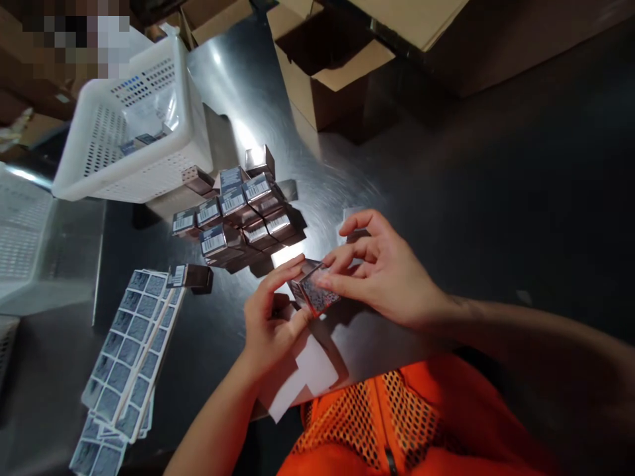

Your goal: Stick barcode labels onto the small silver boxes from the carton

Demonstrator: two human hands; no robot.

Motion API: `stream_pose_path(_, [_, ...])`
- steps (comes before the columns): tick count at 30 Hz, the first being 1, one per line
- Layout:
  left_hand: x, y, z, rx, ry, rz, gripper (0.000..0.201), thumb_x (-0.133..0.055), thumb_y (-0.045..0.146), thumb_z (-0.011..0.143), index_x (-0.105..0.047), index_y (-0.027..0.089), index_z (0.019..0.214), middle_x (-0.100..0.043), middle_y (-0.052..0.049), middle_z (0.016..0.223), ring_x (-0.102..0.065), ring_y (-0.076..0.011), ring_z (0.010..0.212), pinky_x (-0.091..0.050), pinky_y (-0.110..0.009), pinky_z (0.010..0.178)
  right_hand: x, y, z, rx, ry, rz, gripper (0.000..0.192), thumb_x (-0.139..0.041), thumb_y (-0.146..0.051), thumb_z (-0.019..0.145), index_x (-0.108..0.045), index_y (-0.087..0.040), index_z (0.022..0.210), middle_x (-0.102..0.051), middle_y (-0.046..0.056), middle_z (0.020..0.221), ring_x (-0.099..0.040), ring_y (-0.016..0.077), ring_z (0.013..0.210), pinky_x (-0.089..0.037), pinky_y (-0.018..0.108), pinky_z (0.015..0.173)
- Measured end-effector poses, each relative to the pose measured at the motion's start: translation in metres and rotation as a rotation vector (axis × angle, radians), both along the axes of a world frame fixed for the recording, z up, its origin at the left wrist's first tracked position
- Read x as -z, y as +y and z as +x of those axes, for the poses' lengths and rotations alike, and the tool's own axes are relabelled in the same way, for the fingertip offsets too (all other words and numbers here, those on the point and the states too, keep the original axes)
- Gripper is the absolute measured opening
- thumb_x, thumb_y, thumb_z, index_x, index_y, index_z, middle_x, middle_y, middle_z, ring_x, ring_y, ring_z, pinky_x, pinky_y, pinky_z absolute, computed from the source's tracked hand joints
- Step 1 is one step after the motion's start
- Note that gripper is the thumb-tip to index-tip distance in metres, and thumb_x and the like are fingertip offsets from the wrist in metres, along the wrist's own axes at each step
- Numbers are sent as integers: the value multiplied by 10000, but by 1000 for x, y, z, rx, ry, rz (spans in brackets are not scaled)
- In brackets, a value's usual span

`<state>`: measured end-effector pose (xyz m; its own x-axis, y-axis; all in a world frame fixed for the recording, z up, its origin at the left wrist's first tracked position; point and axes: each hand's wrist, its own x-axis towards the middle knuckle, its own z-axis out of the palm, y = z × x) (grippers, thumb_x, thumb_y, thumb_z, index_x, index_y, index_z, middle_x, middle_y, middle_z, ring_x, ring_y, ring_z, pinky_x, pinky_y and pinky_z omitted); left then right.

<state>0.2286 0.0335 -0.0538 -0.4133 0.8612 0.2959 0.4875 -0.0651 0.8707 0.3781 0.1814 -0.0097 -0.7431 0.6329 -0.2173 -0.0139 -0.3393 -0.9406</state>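
Between my two hands is a small dark box [317, 294] with a shiny, speckled face. My left hand [275, 314] grips it from the left, thumb at the near edge and fingers at the far edge. With thumb and fingertips together, my right hand [380, 268] presses on the speckled face at its right side. Whether a sticker lies under those fingertips I cannot make out. Just beyond stands a cluster of similar small boxes [238, 205] with barcode labels. One more small box [191, 276] lies at the left, by sheets of grey square stickers [131, 350].
A white perforated basket [143, 165] with a few items in it stands at the back left. An open cardboard box [317, 99] sits at the back on the metal table [426, 165]. White paper pieces [307, 370] lie by the near edge.
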Motion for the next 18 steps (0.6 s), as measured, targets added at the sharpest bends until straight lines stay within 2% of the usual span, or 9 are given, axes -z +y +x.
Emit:
stream_pose_path(3, [1,-1,1,18,13,49,570,-850,153,737,-634,296,1244,-703,-91,1348,-678,-269,1231,-642,-270,761,2,5,0,49,-19,80,677,-947,-290,582,-470,-283,1062,-520,-96,664,-699,203,752,-573,310,642])
stream_pose_path(5, [2,-2,0,34,-20,78,613,-852,132,724,-622,312,1264,-701,-87,1354,-682,-272,1226,-651,-333,841,5,11,-1,22,-41,107,732,-965,-283,542,-486,-274,1096,-501,-105,679,-665,169,692,-555,288,622])
stream_pose_path(7, [2,-3,0,78,-63,107,643,-840,113,730,-612,337,1288,-696,-76,1367,-677,-265,1237,-645,-361,892,8,17,-1,-104,-34,73,779,-971,-280,527,-501,-257,1147,-564,-81,764,-657,148,730,-560,276,655])
stream_pose_path(10, [-2,-3,-3,214,-56,161,617,-819,150,769,-612,364,1309,-692,-67,1379,-679,-258,1235,-637,-383,920,4,24,1,-415,18,6,757,-943,-284,579,-550,-225,1223,-645,-26,899,-661,130,798,-559,264,704])
stream_pose_path(12, [-7,-3,-4,257,3,130,628,-847,240,764,-614,368,1333,-687,-85,1387,-744,-242,1077,-651,-353,829,-4,31,7,-522,30,55,666,-913,-305,636,-618,-213,1225,-663,-13,890,-662,128,772,-551,263,686])
stream_pose_path(13, [-10,-3,-5,242,24,83,658,-863,288,752,-608,368,1353,-683,-100,1390,-765,-200,892,-640,-297,703,-10,37,12,-488,28,111,598,-898,-327,666,-655,-211,1199,-670,-9,871,-662,134,760,-550,270,677])
stream_pose_path(15, [-14,-2,-7,152,12,-43,694,-867,363,746,-596,361,1385,-676,-126,1396,-599,-69,514,-472,-198,433,-20,55,24,-253,9,248,476,-877,-384,706,-710,-219,1120,-687,6,857,-663,157,765,-559,303,683])
stream_pose_path(17, [-17,0,-10,45,-27,-141,644,-847,398,761,-623,342,1362,-693,-126,1370,-373,-3,383,-297,-187,339,-26,81,38,2,-52,360,415,-865,-439,717,-734,-228,1050,-700,15,839,-660,176,773,-565,336,710])
stream_pose_path(18, [-19,1,-12,4,-38,-171,586,-833,409,770,-655,330,1323,-716,-116,1334,-335,1,377,-271,-191,337,-27,94,44,70,-103,401,411,-868,-452,705,-738,-229,1025,-705,18,833,-658,180,771,-564,345,725])
